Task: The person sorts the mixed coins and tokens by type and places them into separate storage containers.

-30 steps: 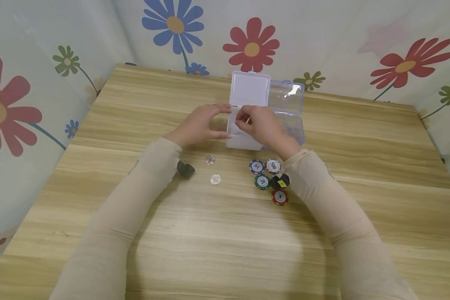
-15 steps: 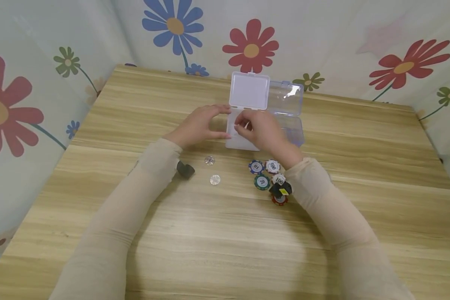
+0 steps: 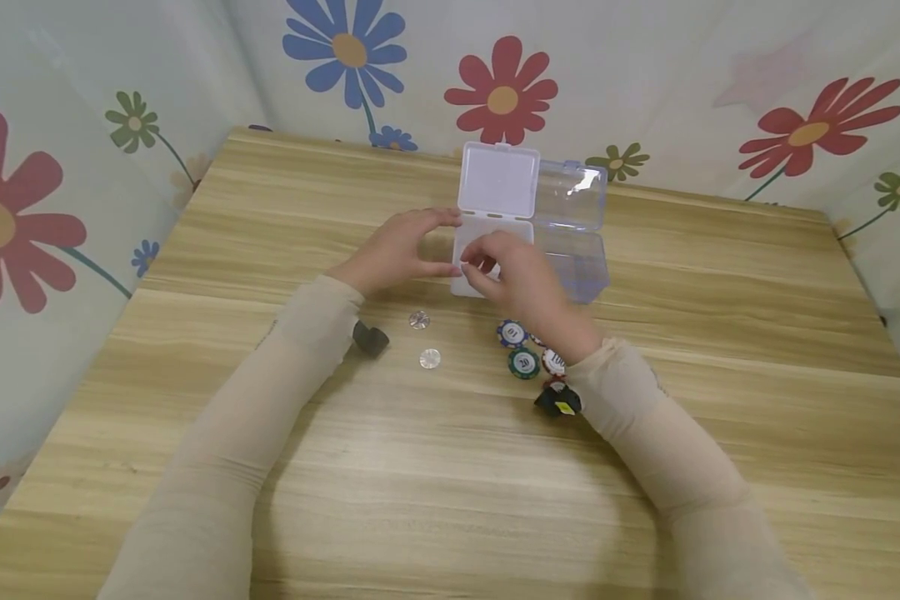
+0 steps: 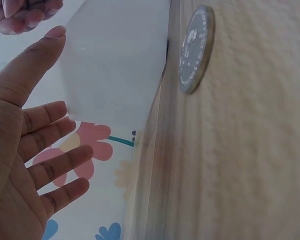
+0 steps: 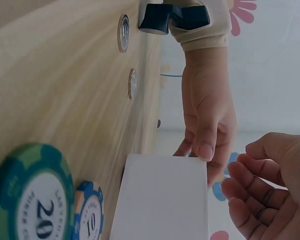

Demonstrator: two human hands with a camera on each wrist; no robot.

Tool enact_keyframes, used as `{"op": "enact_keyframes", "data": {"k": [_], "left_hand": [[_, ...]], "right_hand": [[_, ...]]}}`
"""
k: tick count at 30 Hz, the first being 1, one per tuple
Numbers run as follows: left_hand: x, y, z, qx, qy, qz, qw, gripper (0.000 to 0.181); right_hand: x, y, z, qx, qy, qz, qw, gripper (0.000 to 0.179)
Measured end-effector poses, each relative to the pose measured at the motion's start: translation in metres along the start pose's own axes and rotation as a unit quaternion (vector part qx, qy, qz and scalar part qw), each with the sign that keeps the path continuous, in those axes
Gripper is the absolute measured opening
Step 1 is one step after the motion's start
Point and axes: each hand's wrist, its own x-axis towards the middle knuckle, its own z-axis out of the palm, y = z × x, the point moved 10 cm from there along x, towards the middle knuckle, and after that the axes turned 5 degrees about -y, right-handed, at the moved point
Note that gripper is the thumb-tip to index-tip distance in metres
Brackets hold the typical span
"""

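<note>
A small white plastic box (image 3: pixel 495 225) stands with its lid (image 3: pixel 499 180) raised at the back. My left hand (image 3: pixel 396 250) rests thumb and fingertips against its left side, the fingers fairly straight. Over the box's front part hovers my right hand (image 3: pixel 521 275), fingers loosely curled; nothing shows in them in the right wrist view. Two silver coins lie on the table in front of the left hand: a rear coin (image 3: pixel 419 320) and a front coin (image 3: pixel 430 359). The box's inside is partly hidden by the right hand.
A clear plastic box (image 3: pixel 588 267) with raised lid adjoins the white box on the right. Poker chips lie below the right wrist: a blue chip (image 3: pixel 512 334), a green chip (image 3: pixel 523 363), a white chip (image 3: pixel 552 362) and others partly covered. A flowered wall bounds the table.
My right hand has drawn back toward me and slightly left, from inside the white box to above its front part. The left hand stays in place; boxes and coins look unmoved.
</note>
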Motion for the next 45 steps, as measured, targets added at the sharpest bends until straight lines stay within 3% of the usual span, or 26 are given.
{"op": "enact_keyframes", "data": {"k": [19, 37, 45], "left_hand": [[0.002, -0.002, 0.0, 0.002, 0.002, 0.0, 1.0, 0.076], [0.0, -0.001, 0.0, -0.011, -0.004, -0.004, 0.9999, 0.077], [0.0, 0.0, 0.0, -0.006, -0.003, 0.0, 1.0, 0.076]], "right_hand": [[-0.023, -0.024, 0.039, 0.013, -0.042, -0.05, 0.9978, 0.012], [-0.029, -0.022, 0.069, 0.028, -0.108, -0.053, 0.9923, 0.013], [-0.03, -0.019, 0.084, -0.003, -0.146, -0.055, 0.9877, 0.019]]}}
